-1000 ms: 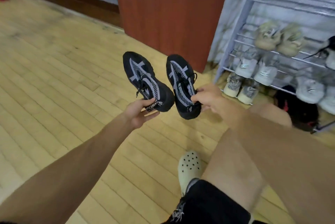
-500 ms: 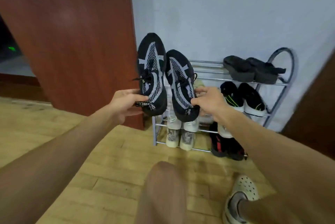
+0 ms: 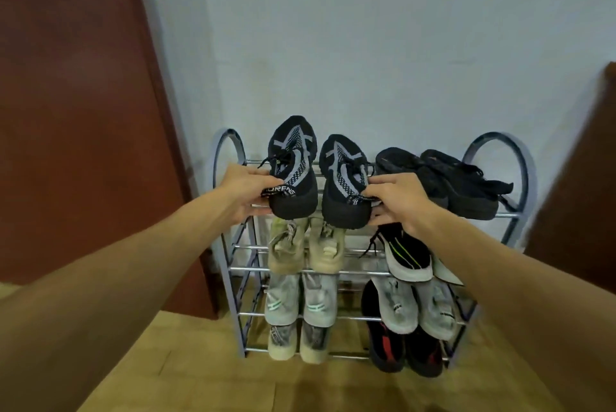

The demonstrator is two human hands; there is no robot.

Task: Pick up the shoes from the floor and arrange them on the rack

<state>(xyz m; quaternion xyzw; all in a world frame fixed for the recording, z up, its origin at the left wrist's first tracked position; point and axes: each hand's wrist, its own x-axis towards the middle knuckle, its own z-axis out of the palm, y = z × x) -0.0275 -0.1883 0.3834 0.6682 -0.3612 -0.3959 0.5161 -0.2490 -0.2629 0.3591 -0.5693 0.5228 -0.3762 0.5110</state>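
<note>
Two black sneakers with grey mesh stripes are at the left half of the metal rack's (image 3: 500, 215) top shelf, toes pointing to the wall. My left hand (image 3: 245, 190) grips the heel of the left sneaker (image 3: 293, 171). My right hand (image 3: 398, 200) pinches the heel of the right sneaker (image 3: 345, 185). Both heels hang over the shelf's front bar; whether the soles rest on the shelf I cannot tell.
Black sandals (image 3: 446, 178) fill the top shelf's right half. Beige, grey, white-and-black and black-and-red shoes occupy the lower shelves. A brown door (image 3: 83, 111) stands left of the rack, dark furniture (image 3: 586, 178) to its right, and wooden floor (image 3: 213, 371) lies below.
I have turned from the floor toward the rack and come closer. Both hands carried the black sneakers forward, from mid-air to the left part of the top shelf.
</note>
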